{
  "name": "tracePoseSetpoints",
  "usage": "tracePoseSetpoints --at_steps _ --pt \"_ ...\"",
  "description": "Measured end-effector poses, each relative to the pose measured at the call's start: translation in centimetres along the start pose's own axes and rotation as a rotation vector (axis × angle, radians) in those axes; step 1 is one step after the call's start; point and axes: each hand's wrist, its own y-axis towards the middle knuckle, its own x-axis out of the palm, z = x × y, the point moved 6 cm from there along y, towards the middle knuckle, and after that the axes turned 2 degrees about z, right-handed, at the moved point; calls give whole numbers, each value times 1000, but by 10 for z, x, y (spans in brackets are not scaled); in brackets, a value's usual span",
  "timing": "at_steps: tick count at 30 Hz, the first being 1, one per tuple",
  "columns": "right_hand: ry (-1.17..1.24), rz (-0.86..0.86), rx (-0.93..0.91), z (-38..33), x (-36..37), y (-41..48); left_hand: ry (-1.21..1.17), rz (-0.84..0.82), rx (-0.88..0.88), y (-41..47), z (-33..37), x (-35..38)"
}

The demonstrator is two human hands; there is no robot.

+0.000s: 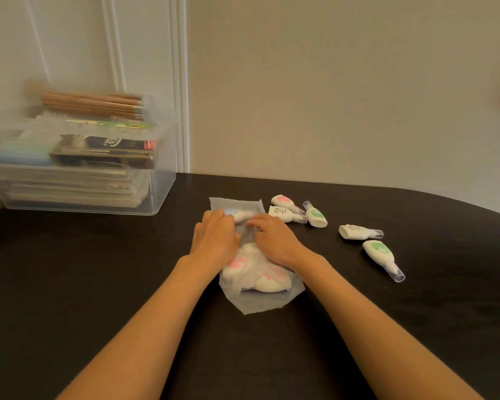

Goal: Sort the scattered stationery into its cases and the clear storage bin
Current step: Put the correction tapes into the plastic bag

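A frosted translucent pouch (pixel 260 301) lies on the dark table, and white correction tapes with pink marks show through its near end. My left hand (pixel 214 236) grips the pouch's left side near its far, open end. My right hand (pixel 273 239) has curled fingers pinching the pouch just right of that. One white correction tape (pixel 241 216) lies half inside the opening between my fingertips. Several loose correction tapes lie to the right: a pink one (pixel 282 201), a white one (pixel 285 214), a green one (pixel 317 217), another white one (pixel 355 231) and another green one (pixel 381 253).
The clear storage bin (pixel 163 194) stands at the back left against the wall, filled with packets and flat cases, with wooden pencils (pixel 93 105) on top. The table's curved edge (pixel 474 202) runs along the right.
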Motion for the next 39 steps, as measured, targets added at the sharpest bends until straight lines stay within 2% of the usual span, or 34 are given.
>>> tracePoseSetpoints --at_steps 3,9,14,17,19,24,30,35,39 --pt "24 -82 58 6 6 7 0 -73 -20 3 -4 5" --pt "39 -102 96 8 9 9 9 -138 -6 0 -5 8" --pt "410 203 151 12 -7 -16 -153 13 -17 -9 -4 -7" --pt "331 395 75 10 -20 -35 -234 181 -28 -19 -2 -25" --pt "231 453 14 3 -27 -45 -242 231 -6 -27 4 -32" --pt "58 320 15 -6 -23 -62 -202 137 83 -44 17 -21" --pt "-61 355 -1 -14 -23 -72 -209 166 66 -49 15 -22" --pt "84 261 43 -7 -19 -68 -221 219 25 -54 13 -26" --pt "84 179 53 -4 -12 -65 -133 245 54 -54 15 -25"
